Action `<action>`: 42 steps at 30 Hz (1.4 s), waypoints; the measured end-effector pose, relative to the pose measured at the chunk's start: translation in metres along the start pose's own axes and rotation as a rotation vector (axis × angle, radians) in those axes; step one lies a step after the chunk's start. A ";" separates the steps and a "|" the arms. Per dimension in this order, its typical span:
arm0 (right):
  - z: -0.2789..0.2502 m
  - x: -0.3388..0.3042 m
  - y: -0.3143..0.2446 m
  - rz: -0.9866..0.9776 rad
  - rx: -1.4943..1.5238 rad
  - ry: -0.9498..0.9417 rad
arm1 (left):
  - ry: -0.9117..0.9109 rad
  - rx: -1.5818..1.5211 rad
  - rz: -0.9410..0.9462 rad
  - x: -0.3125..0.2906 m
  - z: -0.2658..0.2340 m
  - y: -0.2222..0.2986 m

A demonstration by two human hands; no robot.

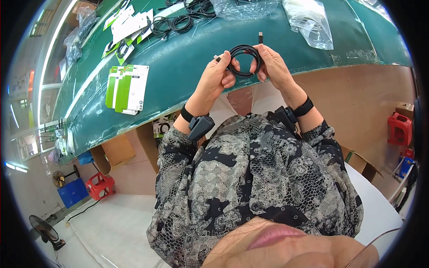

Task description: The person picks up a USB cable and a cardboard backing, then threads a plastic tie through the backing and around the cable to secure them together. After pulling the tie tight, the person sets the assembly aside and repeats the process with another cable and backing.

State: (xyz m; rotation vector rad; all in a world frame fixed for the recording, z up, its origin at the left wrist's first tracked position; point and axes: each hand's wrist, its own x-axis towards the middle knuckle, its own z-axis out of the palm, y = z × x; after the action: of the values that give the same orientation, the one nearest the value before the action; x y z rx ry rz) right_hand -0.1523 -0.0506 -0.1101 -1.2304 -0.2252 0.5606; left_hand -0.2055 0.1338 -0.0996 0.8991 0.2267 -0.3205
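Note:
A black cable [245,50] is wound into a small round coil, held over the near edge of the green table [187,62]. My left hand [217,77] grips the coil's left side, with one plug end showing by the fingers. My right hand [271,64] grips the right side, and the other plug end sticks up above it. Both wrists wear black bands with small black devices.
A stack of green-and-white packaging cards [127,88] lies at the left of the table. More coiled black cables [172,23] and cards lie further back. Clear plastic bags [308,22] sit at the back right. Red stools [400,129], cardboard boxes and a fan stand on the floor.

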 end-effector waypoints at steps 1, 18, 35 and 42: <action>-0.001 0.001 -0.001 0.004 -0.002 -0.005 | -0.007 0.005 0.000 -0.001 0.001 0.000; -0.012 0.017 0.017 -0.333 -0.564 -0.070 | -0.036 0.162 -0.036 0.012 -0.018 -0.004; -0.030 0.039 -0.004 0.202 0.333 -0.377 | -0.032 -0.020 0.055 0.021 -0.029 0.006; 0.017 0.027 -0.027 -0.500 -0.776 0.066 | 0.046 0.182 0.271 0.013 -0.008 -0.016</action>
State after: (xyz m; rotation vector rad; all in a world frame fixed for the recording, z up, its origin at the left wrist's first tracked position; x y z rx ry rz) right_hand -0.1297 -0.0288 -0.0829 -1.8525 -0.7169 -0.0282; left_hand -0.1997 0.1281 -0.1202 1.1038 0.1170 -0.0685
